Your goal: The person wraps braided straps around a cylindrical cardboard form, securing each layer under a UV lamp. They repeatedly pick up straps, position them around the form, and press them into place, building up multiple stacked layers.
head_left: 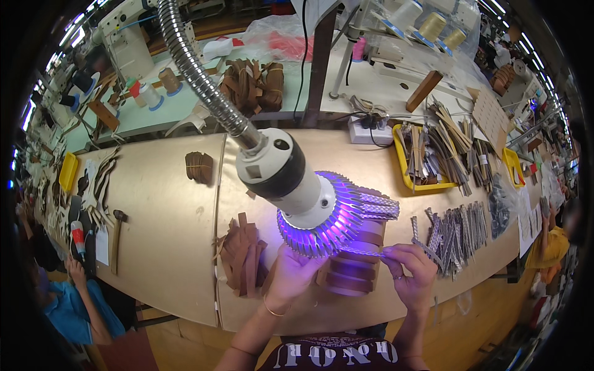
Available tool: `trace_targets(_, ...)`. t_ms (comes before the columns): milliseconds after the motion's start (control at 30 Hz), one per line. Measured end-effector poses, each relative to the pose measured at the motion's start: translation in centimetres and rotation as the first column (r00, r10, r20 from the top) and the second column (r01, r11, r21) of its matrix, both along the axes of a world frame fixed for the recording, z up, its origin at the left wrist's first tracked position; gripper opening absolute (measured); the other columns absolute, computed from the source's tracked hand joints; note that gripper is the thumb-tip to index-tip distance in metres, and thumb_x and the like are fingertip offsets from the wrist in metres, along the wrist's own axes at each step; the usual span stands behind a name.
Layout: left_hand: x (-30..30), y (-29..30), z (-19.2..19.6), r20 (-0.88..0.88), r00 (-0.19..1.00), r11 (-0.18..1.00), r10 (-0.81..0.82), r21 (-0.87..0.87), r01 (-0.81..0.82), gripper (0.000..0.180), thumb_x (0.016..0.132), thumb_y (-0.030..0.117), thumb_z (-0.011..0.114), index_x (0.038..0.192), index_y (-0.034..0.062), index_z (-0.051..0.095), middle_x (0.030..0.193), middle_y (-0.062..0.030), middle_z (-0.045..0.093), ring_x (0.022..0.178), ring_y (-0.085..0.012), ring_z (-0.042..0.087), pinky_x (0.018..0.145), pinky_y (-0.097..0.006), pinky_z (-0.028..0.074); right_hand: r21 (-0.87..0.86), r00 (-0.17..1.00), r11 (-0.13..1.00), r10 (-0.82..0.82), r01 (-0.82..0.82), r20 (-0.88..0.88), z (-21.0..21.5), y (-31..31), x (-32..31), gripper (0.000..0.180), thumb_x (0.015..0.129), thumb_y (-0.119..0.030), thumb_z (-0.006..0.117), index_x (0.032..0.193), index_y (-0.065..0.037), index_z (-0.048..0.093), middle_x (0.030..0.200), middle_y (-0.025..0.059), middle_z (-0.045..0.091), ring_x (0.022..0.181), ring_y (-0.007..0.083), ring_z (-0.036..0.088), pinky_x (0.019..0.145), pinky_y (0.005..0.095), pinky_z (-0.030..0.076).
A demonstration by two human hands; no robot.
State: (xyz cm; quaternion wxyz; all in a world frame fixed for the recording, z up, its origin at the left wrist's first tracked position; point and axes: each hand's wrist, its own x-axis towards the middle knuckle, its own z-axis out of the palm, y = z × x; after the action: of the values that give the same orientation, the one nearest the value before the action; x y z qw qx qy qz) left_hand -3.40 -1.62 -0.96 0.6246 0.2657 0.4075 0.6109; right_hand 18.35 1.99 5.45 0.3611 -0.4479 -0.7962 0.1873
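Under the gooseneck lamp (307, 204), the right hand (411, 272) pinches one end of a thin silvery woven strip (365, 251), its fingers closed on it. The left hand (291, 275) reaches beneath the lamp head, its fingers hidden there. Brown leather pieces (244, 253) lie on the desk (167, 247) just beside it.

Bright overhead light; violet lamp (322, 216) glare centre; fisheye-bent, dark rim.

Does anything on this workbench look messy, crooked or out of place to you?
Mostly the yellow tray at the back right: its strips poke out over the rim at all angles. The brown strap pile beside the left hand is loosely heaped too. Nothing looks spilled or damaged.
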Motion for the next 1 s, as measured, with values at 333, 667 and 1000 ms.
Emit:
trace_targets(333, 0.1, 0.1, 0.1, 0.099, 0.985, 0.979, 0.138, 0.139, -0.151, 0.035, 0.088, -0.006, 0.063, 0.122, -0.0029, 0.053, 0.112, -0.0077, 0.066, 0.102, -0.0117, 0.063, 0.089, -0.027, 0.051, -0.028, 0.998, 0.999, 0.037, -0.035, 0.053, 0.9, 0.4, -1.2, 0.021, 0.079, -0.011, 0.077, 0.098, -0.008, 0.072, 0.098, 0.0082, 0.069, 0.084, 0.0237, 0.068, 0.074, 0.0328, 0.053)
trace_targets(667, 4.1, -0.4, 0.1, -0.012, 0.994, 0.989, 0.110, 0.105, -0.108, 0.014, 0.092, 0.006, 0.064, 0.103, -0.0025, 0.066, 0.077, -0.0012, 0.069, 0.064, -0.0115, 0.064, 0.059, -0.025, 0.051, -0.099, 0.924, 0.995, 0.013, 0.027, 0.381, 2.9, 0.8, -2.9, 0.018, 0.080, -0.018, 0.077, 0.092, -0.006, 0.069, 0.080, 0.0079, 0.067, 0.070, 0.0212, 0.063, 0.070, 0.0332, 0.045)
trace_targets(1000, 1.9, -0.9, -3.3, -0.719, 0.618, 0.938, 0.317, 0.336, -0.089, 0.028, 0.094, 0.016, 0.060, 0.120, 0.0051, 0.061, 0.126, -0.0184, 0.055, 0.106, -0.0379, 0.059, 0.092, -0.045, 0.048, -0.423, 0.918, 0.855, -0.137, 0.299, 0.372, 2.2, 3.8, -3.0, 0.012, 0.081, -0.011, 0.072, 0.084, 0.000, 0.067, 0.070, 0.0150, 0.066, 0.058, 0.0245, 0.064, 0.054, 0.0344, 0.043)
